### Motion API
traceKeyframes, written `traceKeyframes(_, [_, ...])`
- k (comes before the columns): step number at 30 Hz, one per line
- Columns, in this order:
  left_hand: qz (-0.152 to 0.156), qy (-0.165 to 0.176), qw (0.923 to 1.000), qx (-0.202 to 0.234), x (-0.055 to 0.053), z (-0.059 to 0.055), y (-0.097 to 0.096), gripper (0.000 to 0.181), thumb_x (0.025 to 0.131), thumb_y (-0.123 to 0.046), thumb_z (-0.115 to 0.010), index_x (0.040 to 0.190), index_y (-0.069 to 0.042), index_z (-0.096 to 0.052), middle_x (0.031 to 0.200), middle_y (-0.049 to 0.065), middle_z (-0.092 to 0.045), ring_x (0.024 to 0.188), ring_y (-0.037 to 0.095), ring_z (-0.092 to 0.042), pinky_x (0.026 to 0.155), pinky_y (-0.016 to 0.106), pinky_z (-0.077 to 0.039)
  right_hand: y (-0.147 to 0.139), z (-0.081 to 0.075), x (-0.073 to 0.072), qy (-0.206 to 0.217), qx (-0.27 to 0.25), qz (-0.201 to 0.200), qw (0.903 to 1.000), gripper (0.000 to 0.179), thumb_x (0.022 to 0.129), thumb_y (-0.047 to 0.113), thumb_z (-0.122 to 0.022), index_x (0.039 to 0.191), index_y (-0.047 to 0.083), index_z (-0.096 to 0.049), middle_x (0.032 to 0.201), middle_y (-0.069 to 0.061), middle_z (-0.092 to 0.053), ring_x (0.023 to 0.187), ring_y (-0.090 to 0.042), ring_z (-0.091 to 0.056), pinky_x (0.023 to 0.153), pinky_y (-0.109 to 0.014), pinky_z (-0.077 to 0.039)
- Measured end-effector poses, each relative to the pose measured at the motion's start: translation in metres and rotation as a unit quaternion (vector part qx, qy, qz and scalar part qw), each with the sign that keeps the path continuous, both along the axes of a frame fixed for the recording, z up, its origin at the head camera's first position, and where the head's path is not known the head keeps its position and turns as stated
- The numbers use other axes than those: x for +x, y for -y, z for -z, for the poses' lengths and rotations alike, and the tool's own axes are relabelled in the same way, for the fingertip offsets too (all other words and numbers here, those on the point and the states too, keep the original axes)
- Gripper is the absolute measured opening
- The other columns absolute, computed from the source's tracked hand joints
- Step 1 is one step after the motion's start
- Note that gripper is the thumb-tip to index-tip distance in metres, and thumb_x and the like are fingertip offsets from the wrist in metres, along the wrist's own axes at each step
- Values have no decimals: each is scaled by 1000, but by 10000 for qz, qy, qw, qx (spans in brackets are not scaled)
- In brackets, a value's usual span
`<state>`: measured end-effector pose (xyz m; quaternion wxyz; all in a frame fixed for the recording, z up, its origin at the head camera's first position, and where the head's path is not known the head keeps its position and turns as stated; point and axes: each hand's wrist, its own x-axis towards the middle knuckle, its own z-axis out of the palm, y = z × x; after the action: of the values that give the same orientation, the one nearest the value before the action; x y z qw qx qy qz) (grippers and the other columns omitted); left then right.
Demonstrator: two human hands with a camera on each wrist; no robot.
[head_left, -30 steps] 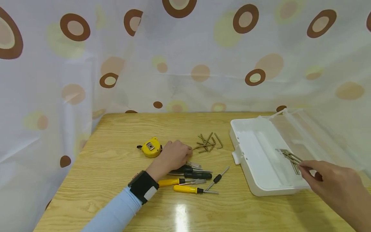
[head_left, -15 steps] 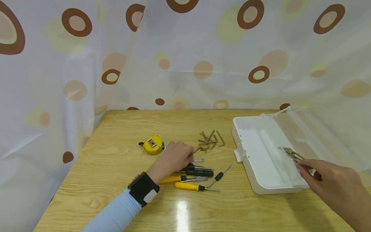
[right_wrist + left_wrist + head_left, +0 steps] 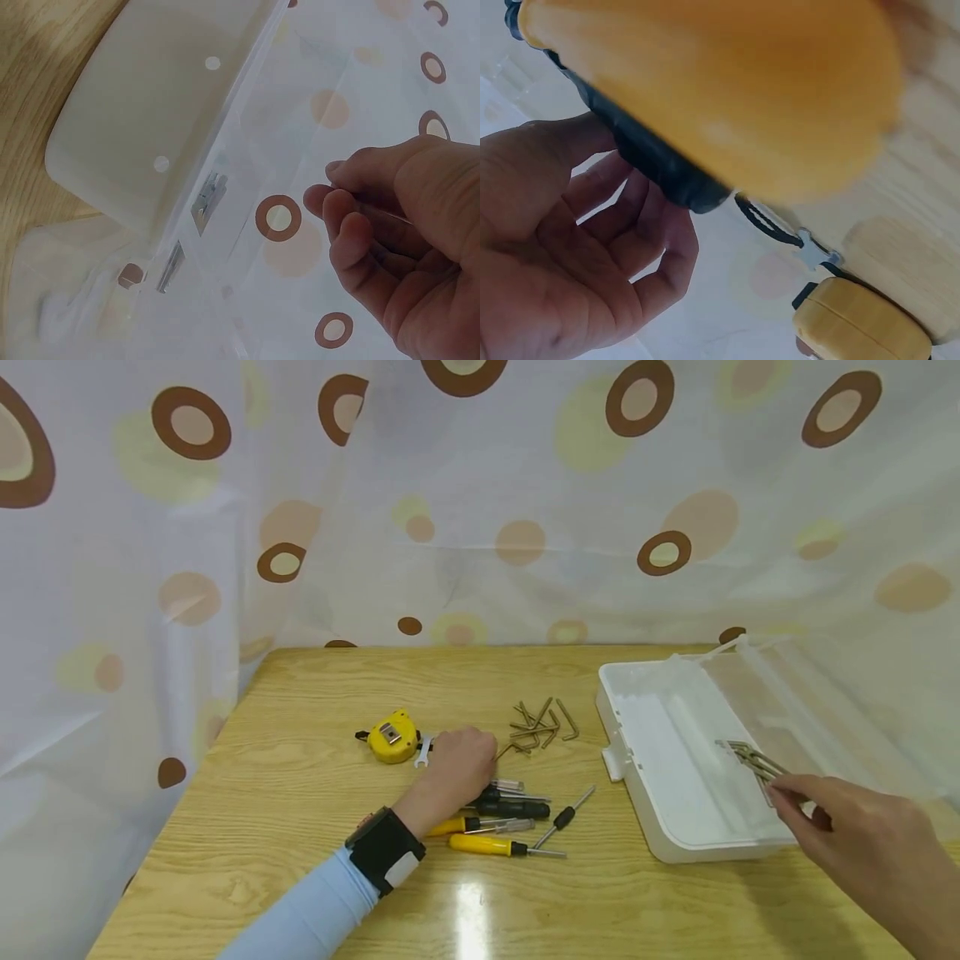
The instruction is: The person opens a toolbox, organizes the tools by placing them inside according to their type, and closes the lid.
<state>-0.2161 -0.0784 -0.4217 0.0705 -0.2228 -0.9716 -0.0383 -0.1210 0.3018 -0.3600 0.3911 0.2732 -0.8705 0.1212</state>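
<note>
My left hand [image 3: 459, 768] reaches down beside a loose pile of brass-coloured hex keys [image 3: 534, 727]. In the left wrist view its fingers [image 3: 649, 217] bend behind a black handle [image 3: 656, 161]; their tips are hidden, and I cannot tell whether they grip anything. A big yellow handle fills the top of that view. My right hand [image 3: 862, 831] hangs over the near right of a white toolbox [image 3: 656, 827], its fingers loosely curled. More hex keys [image 3: 753, 760] overlap its fingertips in the head view. In the right wrist view these keys [image 3: 208, 201] lie apart from the fingers.
Yellow screwdrivers [image 3: 480, 844], black-handled drivers [image 3: 525, 810] and a short double-ended tool [image 3: 564, 818] lie near my left hand. A yellow tape measure [image 3: 393, 737] and a small wrench [image 3: 423, 750] are left of it. The box's clear lid [image 3: 832, 727] leans back.
My left hand has edged slightly right and uncovered the wrench beside the tape measure. One hex key at the pile's near edge has shifted. The right hand stays in place.
</note>
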Motion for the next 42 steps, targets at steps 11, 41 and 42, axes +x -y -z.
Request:
traceKeyframes(11, [-61,-210,9987,-465,7,2,5,31,95,-24,-73,72,-14,-56,69,3,-53,62,18,-50,58,30,-37,0,5,4,266,-10,35,9996,64,106,58,-37,78,13,-74,62,5,-67,52,13,-37,44,-14,-33])
traceKeyframes(41, [619,-1297,9857,-880,26,-10,14,4,95,-14,-74,93,-13,-78,94,7,-64,79,20,-52,71,27,-51,11,7,2,84,71,-380,9992,61,106,58,-39,86,13,-75,76,4,-72,56,7,-55,49,-12,-44])
traceKeyframes(42, [678,-1372,9851,-790,26,-10,14,5,96,-15,-73,94,-14,-78,94,7,-63,79,19,-52,72,27,-51,13,6,2,62,84,-423,9991,60,106,57,-39,87,13,-76,79,3,-73,56,6,-57,49,-12,-45])
